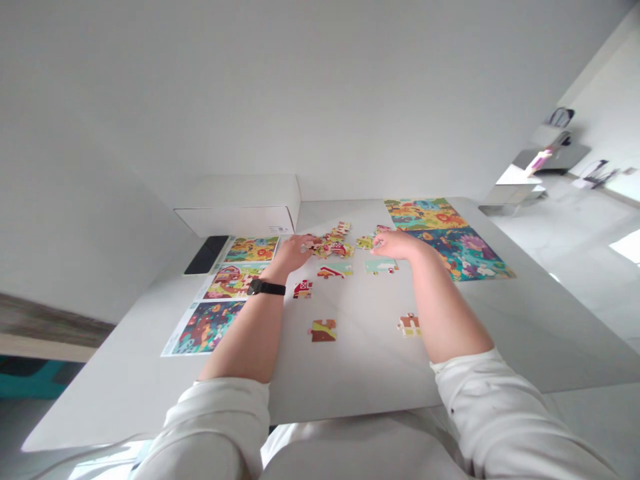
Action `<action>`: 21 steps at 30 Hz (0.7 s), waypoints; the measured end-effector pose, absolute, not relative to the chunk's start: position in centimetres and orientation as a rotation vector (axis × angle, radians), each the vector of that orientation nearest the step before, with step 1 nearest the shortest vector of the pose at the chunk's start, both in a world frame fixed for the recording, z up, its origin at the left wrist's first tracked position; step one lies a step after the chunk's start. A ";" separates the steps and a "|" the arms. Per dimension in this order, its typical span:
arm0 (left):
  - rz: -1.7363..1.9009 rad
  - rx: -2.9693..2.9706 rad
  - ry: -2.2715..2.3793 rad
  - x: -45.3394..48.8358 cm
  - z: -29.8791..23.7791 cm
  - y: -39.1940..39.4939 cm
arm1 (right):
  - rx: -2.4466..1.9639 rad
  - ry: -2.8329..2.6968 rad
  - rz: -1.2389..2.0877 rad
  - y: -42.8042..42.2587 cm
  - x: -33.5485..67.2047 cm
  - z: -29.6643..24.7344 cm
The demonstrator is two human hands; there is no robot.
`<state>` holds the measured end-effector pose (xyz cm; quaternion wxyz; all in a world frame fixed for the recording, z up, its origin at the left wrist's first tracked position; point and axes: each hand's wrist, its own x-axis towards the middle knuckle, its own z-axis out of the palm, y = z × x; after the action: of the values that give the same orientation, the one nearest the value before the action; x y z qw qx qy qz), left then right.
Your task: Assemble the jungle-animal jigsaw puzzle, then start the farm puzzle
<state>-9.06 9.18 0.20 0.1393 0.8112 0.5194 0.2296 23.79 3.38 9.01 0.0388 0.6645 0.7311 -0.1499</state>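
At the left edge of a loose heap of jigsaw puzzle pieces (336,249) lies my left hand (294,252), its fingers apart and touching the heap. My right hand (397,245) has thumb and fingertips closed on a green puzzle piece (365,243), partly hidden by the fingers. A pink piece (383,229) shows just behind that hand. Nearer to me are a red-roof piece (334,270), a pale blue sky piece (380,266) and a red barn piece (303,289). A brown-and-green piece (323,331) and a white-fence piece (410,325) lie nearest the front.
Left of my left arm, a printed picture sheet (200,328) shows several scenes, with a black phone (207,255) beside it. A white box (235,217) stands against the wall. Two-scene artwork (463,250) lies at the right. The white table (350,380) ends near my body.
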 end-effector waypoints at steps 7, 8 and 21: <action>0.591 2.490 1.343 -7.5 -1.3 9.4 | 2.039 2.237 -0.566 2.9 22.8 9.4; 0.593 2.491 1.349 -7.6 -1.4 9.5 | 2.063 2.252 -0.575 2.9 22.7 9.3; 0.691 2.455 1.399 -7.9 -2.2 9.6 | 2.360 2.281 -0.500 13.5 20.6 4.8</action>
<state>-7.91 9.57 -2.16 0.1162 0.8382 0.4778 0.2359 20.62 13.46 4.76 -0.0892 0.7079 0.6844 -0.1500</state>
